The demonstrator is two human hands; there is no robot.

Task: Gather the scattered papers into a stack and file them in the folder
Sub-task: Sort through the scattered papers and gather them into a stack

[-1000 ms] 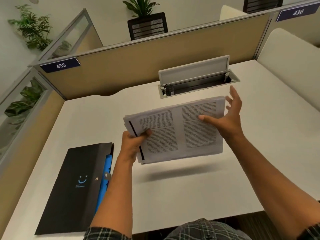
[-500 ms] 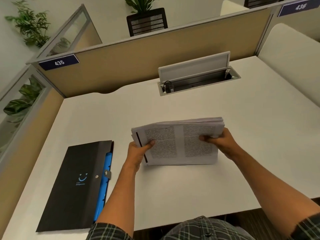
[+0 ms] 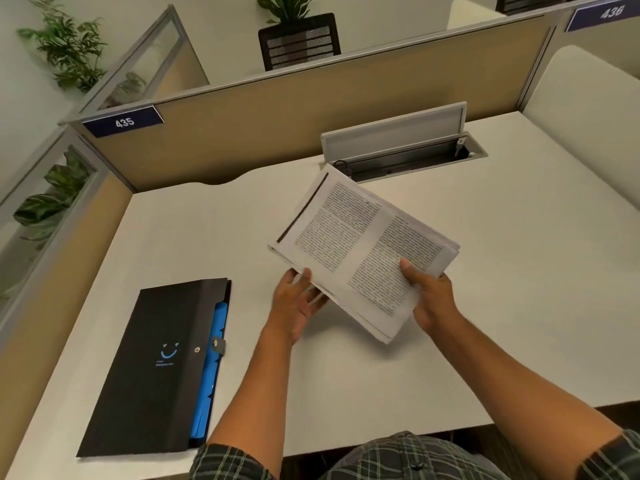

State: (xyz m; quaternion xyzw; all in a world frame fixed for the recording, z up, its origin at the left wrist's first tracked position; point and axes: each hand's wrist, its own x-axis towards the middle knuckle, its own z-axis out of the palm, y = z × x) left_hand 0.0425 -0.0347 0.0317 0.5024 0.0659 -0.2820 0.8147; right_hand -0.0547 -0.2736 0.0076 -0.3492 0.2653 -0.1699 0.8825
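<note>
Papers (image 3: 363,251) look gathered already: one thick stack, no loose sheets seen on the counter (image 3: 381,375). Filing not yet done; folder (image 3: 149,365) lies shut w/ its clasp fastened, left of the hands and well apart from the stack. Left to do, I'd judge: open folder, slide stack in, close.

Stack is off the counter, tilted, turned diagonal, printed two-column text facing up, dark bar along one short edge. Edges roughly even, a few sheets stick out at the near corner.

Right hand (image 3: 431,296) grips the stack's near-right edge, thumb on top. Left hand (image 3: 294,303) is loose, fingers straight, touching the stack's lower-left edge from under; not gripping.
</note>
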